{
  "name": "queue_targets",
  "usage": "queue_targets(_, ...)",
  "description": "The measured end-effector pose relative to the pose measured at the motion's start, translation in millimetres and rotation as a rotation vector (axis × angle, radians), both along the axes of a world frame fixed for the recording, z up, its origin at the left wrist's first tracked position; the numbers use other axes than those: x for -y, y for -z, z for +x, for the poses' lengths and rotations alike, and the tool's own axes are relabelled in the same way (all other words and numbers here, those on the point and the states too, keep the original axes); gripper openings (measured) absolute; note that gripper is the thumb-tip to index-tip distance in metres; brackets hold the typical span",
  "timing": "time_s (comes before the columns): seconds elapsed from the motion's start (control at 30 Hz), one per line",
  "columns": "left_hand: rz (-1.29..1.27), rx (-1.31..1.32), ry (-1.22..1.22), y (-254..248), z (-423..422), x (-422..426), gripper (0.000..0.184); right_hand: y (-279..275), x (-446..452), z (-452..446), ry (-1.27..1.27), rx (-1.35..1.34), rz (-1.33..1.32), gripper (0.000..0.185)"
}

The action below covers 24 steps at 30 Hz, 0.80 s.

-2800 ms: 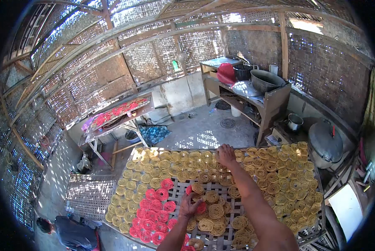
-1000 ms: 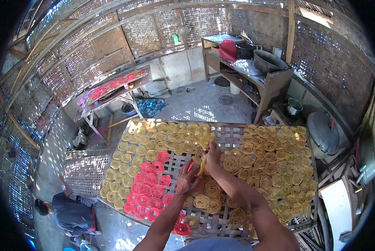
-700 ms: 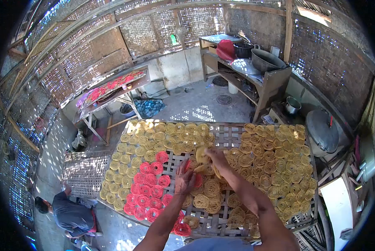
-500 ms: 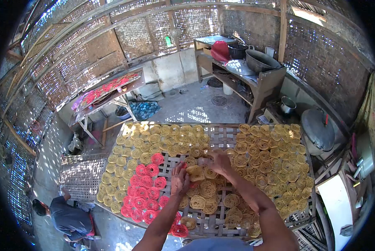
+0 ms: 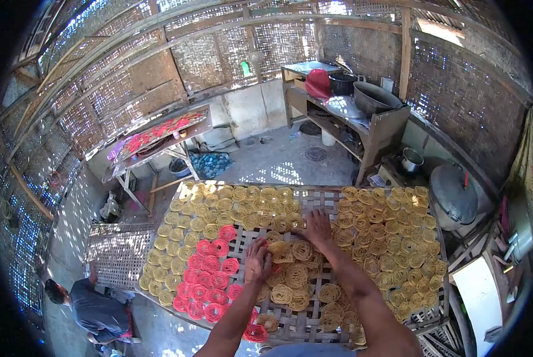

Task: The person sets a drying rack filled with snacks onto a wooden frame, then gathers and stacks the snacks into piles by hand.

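Note:
My left hand (image 5: 258, 262) is at the middle of a woven bamboo rack, its fingers curled against the side of a yellow coiled noodle cracker (image 5: 282, 252). A bit of red shows beside its fingers, partly hidden. Farther up and to the right, my right hand (image 5: 317, 227) reaches over the rack with its fingers apart, close to the yellow crackers in the back rows. Overlapping yellow crackers (image 5: 296, 275) lie between my forearms. Red coiled crackers (image 5: 210, 278) lie in rows left of my left hand.
Yellow crackers cover the rack's left (image 5: 174, 244) and right (image 5: 391, 238) sides. A person in dark clothes (image 5: 100, 312) bends beside another woven rack (image 5: 115, 256) at left. Behind stand a table with red pieces (image 5: 159, 131) and a bench with a large pot (image 5: 373, 98).
My right hand has moved away from the yellow cracker by my left hand, up toward the back rows, and its fingers have spread. My left hand stays nearly in place.

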<state>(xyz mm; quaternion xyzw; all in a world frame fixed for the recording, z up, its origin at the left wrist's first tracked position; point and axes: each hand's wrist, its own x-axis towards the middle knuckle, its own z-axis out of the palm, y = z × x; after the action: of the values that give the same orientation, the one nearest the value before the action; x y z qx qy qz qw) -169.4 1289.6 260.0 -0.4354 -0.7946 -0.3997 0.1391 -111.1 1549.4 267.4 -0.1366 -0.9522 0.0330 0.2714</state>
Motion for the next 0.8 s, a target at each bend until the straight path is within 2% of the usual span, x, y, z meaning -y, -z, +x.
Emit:
queue_targets(0.07, 0.007, -0.005, 0.000, 2, -1, -1, 0.031, 0, -9, -5, -0.060, -0.071, 0.029, 0.073)
queue_targets(0.17, -0.004, -0.014, 0.000, 3, -2, -1, 0.030, 2, -15, -10, -0.101, 0.036, -0.310, 0.076)
queue_targets(0.27, 0.005, -0.008, 0.003, -1, 0, -2, 0.026, -1, -15, -10, -0.155, 0.074, -0.532, 0.082)
queue_targets(0.37, 0.011, -0.007, 0.003, 0, 2, -1, 0.024, -8, -9, -13, -0.162, 0.105, -0.337, 0.081)
queue_targets(0.47, 0.028, 0.004, 0.013, 2, -1, 0, 0.023, -27, -3, -14, -0.220, 0.250, -0.540, 0.073)
queue_targets(0.5, 0.036, 0.015, 0.018, 1, -1, 0, 0.023, -38, 1, -13, -0.243, 0.180, -0.605, 0.071)
queue_targets(0.6, -0.018, 0.011, 0.037, -1, -1, 2, 0.036, -69, 12, 1, -0.328, 0.038, -0.815, 0.066)
queue_targets(0.67, -0.004, 0.029, 0.012, -3, 2, 1, 0.035, -88, 18, 7, -0.418, 0.004, -0.972, 0.063)
queue_targets(0.7, 0.003, 0.034, 0.000, -5, 3, 1, 0.034, -90, 22, 8, -0.483, -0.025, -1.012, 0.053)
queue_targets(0.8, 0.131, 0.015, -0.002, -20, 9, 2, 0.049, -86, 38, 14, -0.551, -0.023, -1.091, 0.051)
